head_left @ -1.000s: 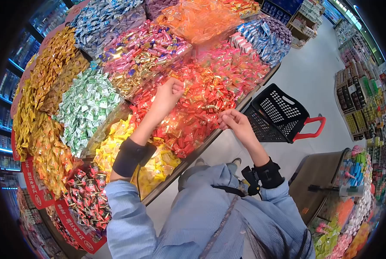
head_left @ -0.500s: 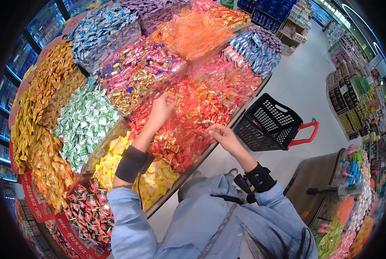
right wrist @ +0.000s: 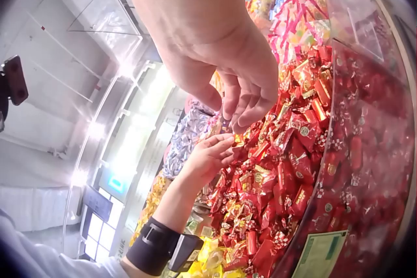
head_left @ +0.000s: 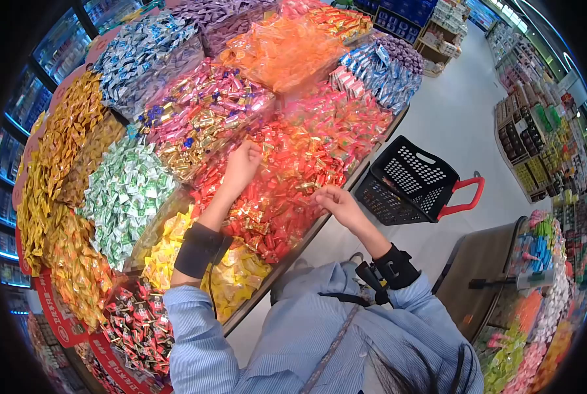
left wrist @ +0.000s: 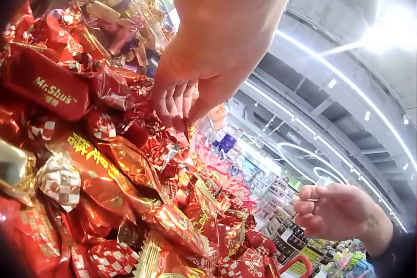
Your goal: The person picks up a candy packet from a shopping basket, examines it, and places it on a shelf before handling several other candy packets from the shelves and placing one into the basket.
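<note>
My left hand [head_left: 243,163] is over the heap of red-wrapped candies [head_left: 287,217]. In the left wrist view its thumb and fingers come together on a small red-and-gold wrapped candy [left wrist: 190,132], mostly hidden by the fingers. The right wrist view shows a gold bit of wrapper [right wrist: 239,140] right at those fingertips. My right hand [head_left: 338,202] hovers near the front edge of the same heap, fingers loosely bent with nothing between them. Red packets around the left hand carry gold lettering, and one dark red piece [left wrist: 49,86] reads "Mr.Shu's".
Yellow [head_left: 237,279], green-and-white [head_left: 130,190] and pink-and-gold candies [head_left: 208,111] fill neighbouring bins. A clear panel [right wrist: 371,128] walls the red bin's front. A black basket [head_left: 408,180] with a red handle stands on the floor to the right, beside the aisle [head_left: 467,111].
Both hands have shifted slightly left in the head view as the camera moved. My right hand has drawn a little nearer the red heap; the left stays over it.
</note>
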